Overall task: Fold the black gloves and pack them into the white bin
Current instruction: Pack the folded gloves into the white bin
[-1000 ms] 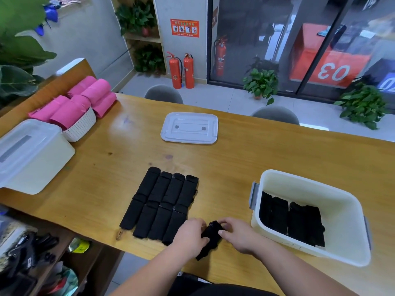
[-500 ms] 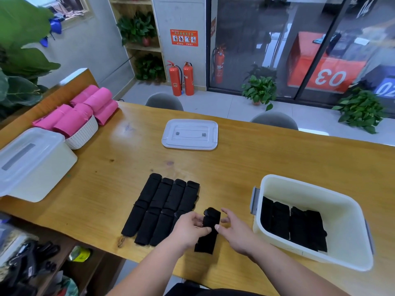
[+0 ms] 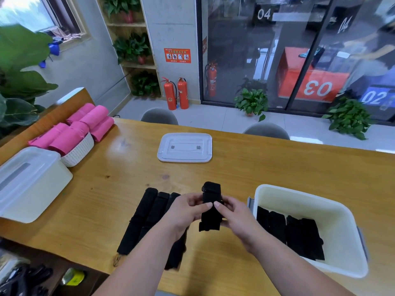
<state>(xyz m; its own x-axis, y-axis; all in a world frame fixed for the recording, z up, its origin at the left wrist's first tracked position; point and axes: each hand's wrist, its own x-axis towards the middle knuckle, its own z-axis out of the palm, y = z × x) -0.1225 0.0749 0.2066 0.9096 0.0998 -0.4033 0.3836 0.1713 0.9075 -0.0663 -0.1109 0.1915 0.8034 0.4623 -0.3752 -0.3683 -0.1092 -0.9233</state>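
Note:
A black glove is held upright above the wooden table, pinched at its middle by my left hand and my right hand. To the left lies a row of flat black gloves, partly hidden under my left forearm. The white bin stands at the right with several folded black gloves lined up inside.
A white lid lies at the table's middle back. At the left stand a lidded white box and a white basket of pink rolls. Two grey chairs stand behind the table.
Both hands have lifted the glove off the table's front edge and raised it, stretched upright, between the glove row and the bin.

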